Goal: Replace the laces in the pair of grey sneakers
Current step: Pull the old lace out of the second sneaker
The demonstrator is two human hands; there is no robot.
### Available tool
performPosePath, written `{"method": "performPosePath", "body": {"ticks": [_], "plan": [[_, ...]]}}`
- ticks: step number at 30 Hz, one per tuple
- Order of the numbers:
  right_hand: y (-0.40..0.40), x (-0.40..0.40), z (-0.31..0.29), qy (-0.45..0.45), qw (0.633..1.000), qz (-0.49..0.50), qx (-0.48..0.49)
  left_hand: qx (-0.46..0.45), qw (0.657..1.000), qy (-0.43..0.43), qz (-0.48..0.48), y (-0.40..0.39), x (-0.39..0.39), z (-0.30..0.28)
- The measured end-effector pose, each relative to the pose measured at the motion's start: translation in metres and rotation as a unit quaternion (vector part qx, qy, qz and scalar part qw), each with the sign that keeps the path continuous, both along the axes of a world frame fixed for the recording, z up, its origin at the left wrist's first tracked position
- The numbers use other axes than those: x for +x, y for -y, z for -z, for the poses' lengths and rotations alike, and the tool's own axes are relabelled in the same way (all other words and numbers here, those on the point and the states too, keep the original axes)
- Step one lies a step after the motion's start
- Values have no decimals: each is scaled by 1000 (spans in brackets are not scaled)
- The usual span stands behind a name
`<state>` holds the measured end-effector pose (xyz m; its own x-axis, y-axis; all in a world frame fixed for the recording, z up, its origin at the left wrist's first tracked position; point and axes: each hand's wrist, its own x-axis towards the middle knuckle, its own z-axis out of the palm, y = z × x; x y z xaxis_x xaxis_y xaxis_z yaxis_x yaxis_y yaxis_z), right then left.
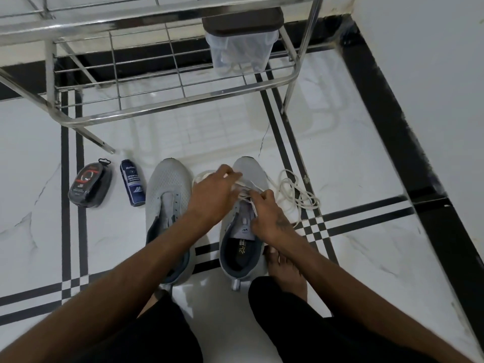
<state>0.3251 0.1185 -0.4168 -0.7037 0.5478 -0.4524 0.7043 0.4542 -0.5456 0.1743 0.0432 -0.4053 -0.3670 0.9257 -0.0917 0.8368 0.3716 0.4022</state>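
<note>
Two grey knit-mesh sneakers on glossy white marble floor. Left sneaker unlaced; right sneaker carries a flat cream lace, its slack coiled beside it. Left hand and right hand fingers pinch lace strands over the eyelets.

1. The lacing on the right sneaker is covered beneath the fingers of both hands.
2. The fingertips of the left hand are blurred; their hold on the white lace cannot be made out.
3. The left sneaker is partly hidden behind the left forearm.
4. The metal rack is cut off by the top edge.
5. The small print on the blue bottle cannot be read.
</note>
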Motion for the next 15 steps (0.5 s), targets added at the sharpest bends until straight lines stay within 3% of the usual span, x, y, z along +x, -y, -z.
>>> {"method": "performPosePath", "body": {"ticks": [2,5,7,9,11,13,15], "plan": [[0,1,0,5,1000,2,4,-94,991,-47,82,-10,2,-4],[0,1,-1,1,1000,-22,6,-111,991,-49,50,-17,1,-3],[-2,3,-3,0,1000,-21,4,-35,992,64,-107,-11,-10,2],[-4,7,-4,4,1000,2,-2,14,937,192,-291,2,-27,6],[-5,9,-5,16,1000,3,3,24,907,200,-369,16,-36,9],[-4,8,-5,23,1000,0,3,46,937,133,-321,23,-37,7],[-4,7,-7,30,1000,-3,4,73,980,73,-171,16,-25,0]]}}
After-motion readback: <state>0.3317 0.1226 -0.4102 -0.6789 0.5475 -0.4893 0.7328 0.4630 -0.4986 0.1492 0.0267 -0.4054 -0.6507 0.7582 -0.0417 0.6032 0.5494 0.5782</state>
